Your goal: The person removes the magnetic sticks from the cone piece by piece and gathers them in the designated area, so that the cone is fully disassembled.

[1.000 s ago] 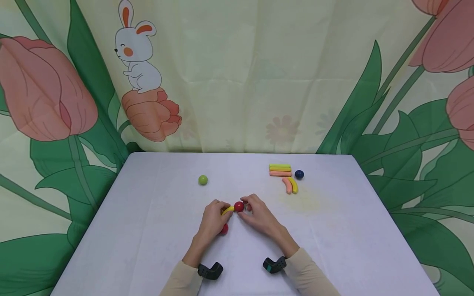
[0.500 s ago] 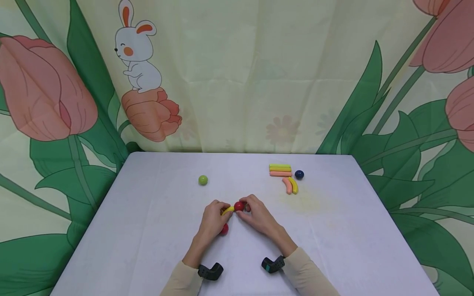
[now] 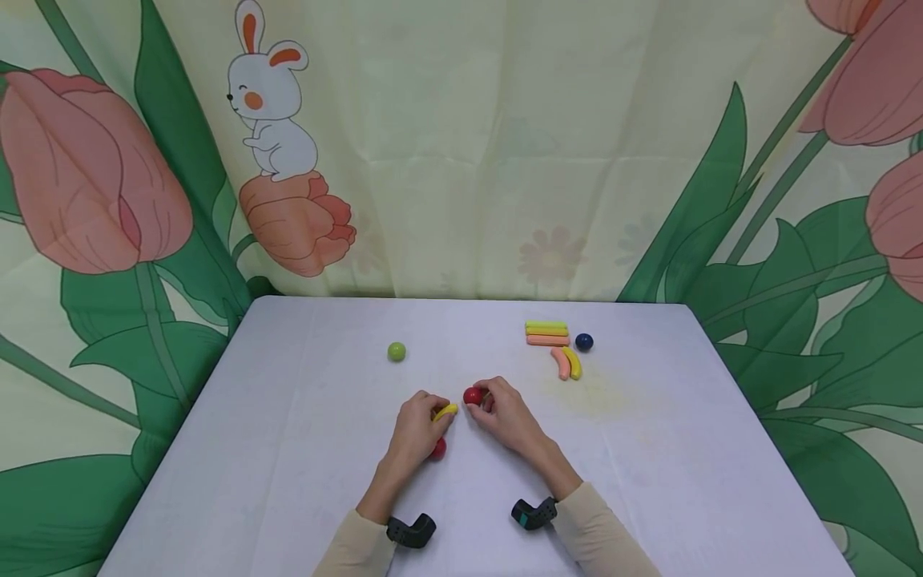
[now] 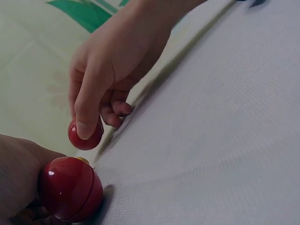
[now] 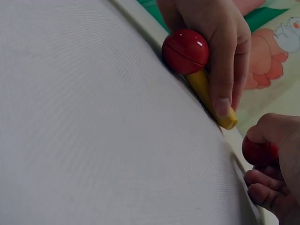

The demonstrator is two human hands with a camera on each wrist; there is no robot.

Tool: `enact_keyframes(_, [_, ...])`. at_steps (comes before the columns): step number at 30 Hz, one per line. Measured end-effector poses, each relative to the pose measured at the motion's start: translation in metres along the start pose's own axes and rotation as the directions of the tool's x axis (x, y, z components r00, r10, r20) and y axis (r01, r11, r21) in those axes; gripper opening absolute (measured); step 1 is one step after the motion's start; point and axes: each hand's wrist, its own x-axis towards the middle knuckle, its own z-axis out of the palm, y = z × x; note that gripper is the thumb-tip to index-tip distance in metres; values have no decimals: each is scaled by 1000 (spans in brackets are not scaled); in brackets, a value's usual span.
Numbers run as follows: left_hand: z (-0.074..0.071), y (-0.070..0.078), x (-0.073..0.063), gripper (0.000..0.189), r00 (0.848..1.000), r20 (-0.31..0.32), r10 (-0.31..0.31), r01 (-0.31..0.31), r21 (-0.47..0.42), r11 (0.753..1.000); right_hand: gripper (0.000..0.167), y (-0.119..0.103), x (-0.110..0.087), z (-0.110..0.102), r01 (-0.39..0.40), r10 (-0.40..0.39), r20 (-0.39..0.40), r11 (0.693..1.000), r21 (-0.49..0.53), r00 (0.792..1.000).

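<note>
My left hand (image 3: 414, 429) pinches a short curved yellow stick (image 3: 445, 412) between thumb and fingers. Against the stick's near end sits a glossy red ball (image 5: 185, 51) with a seam line, partly covered by the hand in the head view. Across a small gap, my right hand (image 3: 510, 417) pinches a second red ball (image 3: 473, 396) between thumb and fingertips. The left wrist view shows this ball (image 4: 86, 135) off the tabletop, the other fingers curled behind it. The stick's far end (image 5: 228, 121) is bare and points toward the right hand.
A green ball (image 3: 397, 351) lies at the back left of the white table (image 3: 303, 449). At the back right are straight lime, yellow and pink sticks (image 3: 548, 340), a curved pink stick (image 3: 560, 363), a curved yellow stick (image 3: 574, 365) and a dark blue ball (image 3: 584, 342).
The right hand's red ball has come away from the yellow stick's end, moving slightly right and back, so a gap now shows. The left hand keeps its grip, nearly still.
</note>
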Motion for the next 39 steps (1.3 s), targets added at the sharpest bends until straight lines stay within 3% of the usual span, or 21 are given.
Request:
enact_keyframes(10, [0,2,1,25,1000,9,-28,28,13,1000,35,0,2,-10,-15,14,-13,1000,-9,1000])
enact_keyframes(20, [-1,4,-1,28,999,5,-46,46,27,999,39,9,7,-35,-110,108,-79,994,-23,991])
enact_keyframes(31, [-13,1,-26,40,1000,-6,-19,19,56,998,38,36,9,-70,-164,153,-170,985,-56,973])
enact_keyframes(39, [-16,-1,-44,52,998,21,-61,59,71,996,44,57,3,-89,-257,240,-236,965,-45,942])
